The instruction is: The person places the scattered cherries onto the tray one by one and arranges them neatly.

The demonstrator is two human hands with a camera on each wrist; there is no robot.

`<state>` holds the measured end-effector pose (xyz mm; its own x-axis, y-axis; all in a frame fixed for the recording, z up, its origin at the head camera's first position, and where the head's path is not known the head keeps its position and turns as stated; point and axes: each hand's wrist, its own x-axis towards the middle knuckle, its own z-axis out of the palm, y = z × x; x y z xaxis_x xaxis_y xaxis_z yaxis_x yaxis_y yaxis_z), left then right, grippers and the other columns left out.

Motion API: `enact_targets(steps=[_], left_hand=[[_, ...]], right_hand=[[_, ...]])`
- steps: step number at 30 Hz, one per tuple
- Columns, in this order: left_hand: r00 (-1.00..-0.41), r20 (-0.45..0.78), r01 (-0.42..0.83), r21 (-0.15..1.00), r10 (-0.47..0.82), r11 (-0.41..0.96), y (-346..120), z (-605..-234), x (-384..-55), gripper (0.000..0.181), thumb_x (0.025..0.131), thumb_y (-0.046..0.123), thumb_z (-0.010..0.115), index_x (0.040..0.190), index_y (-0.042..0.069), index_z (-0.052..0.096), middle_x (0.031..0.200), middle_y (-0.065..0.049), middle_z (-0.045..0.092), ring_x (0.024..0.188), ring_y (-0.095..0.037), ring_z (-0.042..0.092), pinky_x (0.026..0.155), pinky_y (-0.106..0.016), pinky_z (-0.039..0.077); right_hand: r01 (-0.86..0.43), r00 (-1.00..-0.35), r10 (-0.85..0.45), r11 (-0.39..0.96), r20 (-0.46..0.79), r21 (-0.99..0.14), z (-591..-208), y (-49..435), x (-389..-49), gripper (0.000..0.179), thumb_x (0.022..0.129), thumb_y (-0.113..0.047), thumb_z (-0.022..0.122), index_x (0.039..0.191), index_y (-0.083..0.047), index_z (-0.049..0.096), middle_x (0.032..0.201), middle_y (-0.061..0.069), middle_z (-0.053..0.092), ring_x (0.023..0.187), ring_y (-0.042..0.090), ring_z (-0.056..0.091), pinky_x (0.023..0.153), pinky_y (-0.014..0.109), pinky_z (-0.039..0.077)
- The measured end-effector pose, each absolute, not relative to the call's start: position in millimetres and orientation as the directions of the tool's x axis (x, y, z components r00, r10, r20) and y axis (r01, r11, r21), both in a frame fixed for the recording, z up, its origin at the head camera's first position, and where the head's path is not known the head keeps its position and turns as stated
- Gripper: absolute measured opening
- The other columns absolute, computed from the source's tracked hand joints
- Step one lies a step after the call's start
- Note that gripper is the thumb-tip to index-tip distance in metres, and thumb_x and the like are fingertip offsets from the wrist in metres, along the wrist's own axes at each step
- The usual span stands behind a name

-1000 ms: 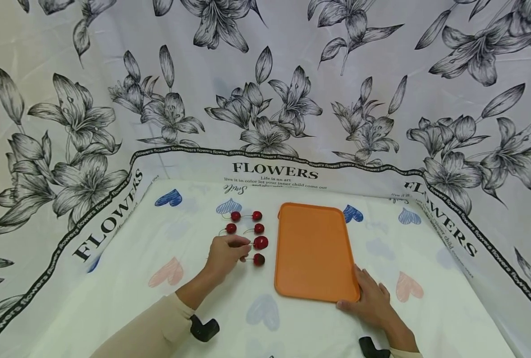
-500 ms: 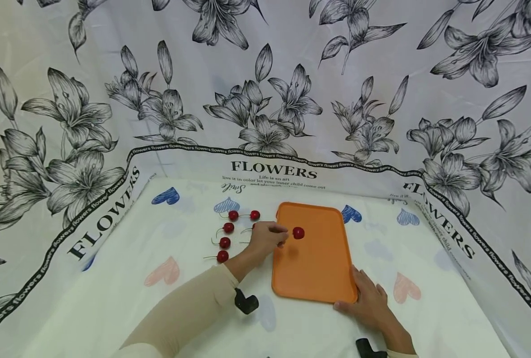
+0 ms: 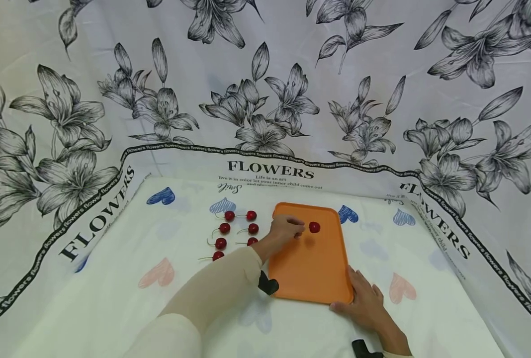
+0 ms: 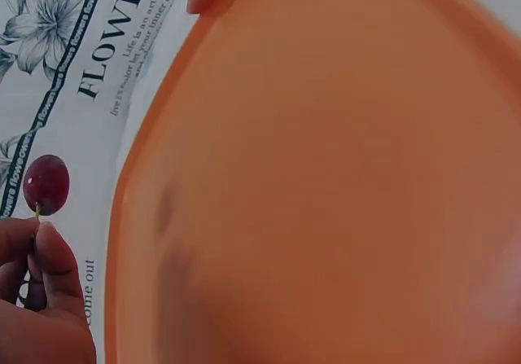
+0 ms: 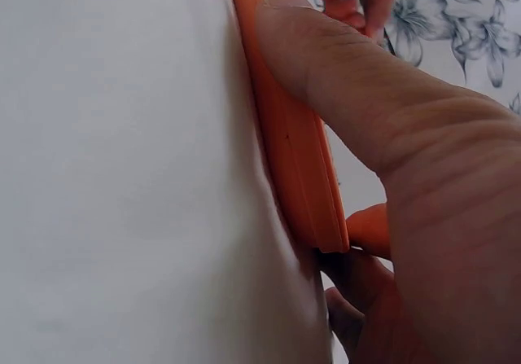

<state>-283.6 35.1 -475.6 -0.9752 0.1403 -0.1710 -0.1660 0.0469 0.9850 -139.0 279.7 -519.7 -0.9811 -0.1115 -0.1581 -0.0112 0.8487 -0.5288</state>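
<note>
My left hand (image 3: 284,232) pinches a red cherry (image 3: 314,227) by its stem, just above the orange tray (image 3: 310,271). In the left wrist view the cherry (image 4: 46,184) points away from the fingertips, its short stem between thumb and finger. At the tray's near right corner is my right hand (image 3: 365,303), thumb on the near edge and fingers along the right side. The right wrist view shows that thumb (image 5: 342,71) pressed on the tray's rim (image 5: 301,168); some fingers are partly hidden behind the corner.
Left of the tray, several cherries with stems lie in two columns on the white cloth, among them a far cherry (image 3: 250,215) and a nearer cherry (image 3: 220,243). My left sleeve (image 3: 212,283) covers part of the cloth there. A flower-printed curtain (image 3: 265,99) stands behind.
My left hand has lifted a cherry from the right-hand column and carried it right, over the tray. My right hand stays at the tray's corner.
</note>
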Motion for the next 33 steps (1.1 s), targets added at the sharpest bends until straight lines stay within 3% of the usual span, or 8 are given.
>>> enact_targets(steps=[6, 16, 24, 33], left_hand=[[-0.970, -0.148, -0.148, 0.989, 0.194, 0.011, 47.5, -483.9, -296.2, 0.011, 0.084, -0.001, 0.072, 0.094, -0.005, 0.071, 0.084, -0.009, 0.067, 0.065, -0.020, 0.063, 0.070, -0.038, 0.056], [-0.968, -0.162, -0.146, 0.985, 0.189, 0.094, 68.4, -485.9, -315.9, 0.005, 0.085, 0.002, 0.072, 0.090, 0.002, 0.073, 0.080, -0.008, 0.067, 0.077, -0.035, 0.064, 0.071, -0.038, 0.054], [-0.970, -0.199, -0.162, 0.958, 0.141, 0.238, 72.7, -489.4, -340.5, 0.007, 0.089, 0.011, 0.070, 0.095, 0.009, 0.073, 0.085, -0.004, 0.066, 0.073, -0.020, 0.059, 0.066, -0.028, 0.049], [-0.981, -0.168, -0.134, 0.951, 0.102, 0.278, 86.2, -494.7, -349.7, 0.006, 0.088, 0.010, 0.070, 0.092, 0.009, 0.073, 0.090, 0.000, 0.062, 0.079, -0.019, 0.056, 0.067, -0.029, 0.049]], right_hand=[[-0.044, -0.984, -0.129, 0.840, -0.121, -0.541, -523.1, 281.8, -137.8, 0.118, 0.069, -0.067, 0.073, 0.152, -0.001, 0.021, 0.153, 0.021, 0.027, 0.140, 0.040, 0.015, 0.101, 0.066, 0.001], [-0.047, -0.986, -0.123, 0.844, -0.108, -0.534, -522.4, 283.7, -136.7, 0.117, 0.069, -0.067, 0.073, 0.152, -0.001, 0.023, 0.153, 0.019, 0.028, 0.140, 0.040, 0.017, 0.102, 0.065, 0.003], [-0.034, -0.987, -0.112, 0.848, -0.117, -0.530, -518.4, 277.2, -141.6, 0.118, 0.068, -0.066, 0.074, 0.152, -0.002, 0.022, 0.152, 0.019, 0.029, 0.140, 0.040, 0.016, 0.102, 0.065, 0.003], [0.010, -0.984, -0.084, 0.852, -0.156, -0.524, -519.9, 277.8, -138.8, 0.120, 0.065, -0.066, 0.076, 0.152, -0.002, 0.022, 0.152, 0.020, 0.030, 0.141, 0.040, 0.016, 0.102, 0.065, 0.003]])
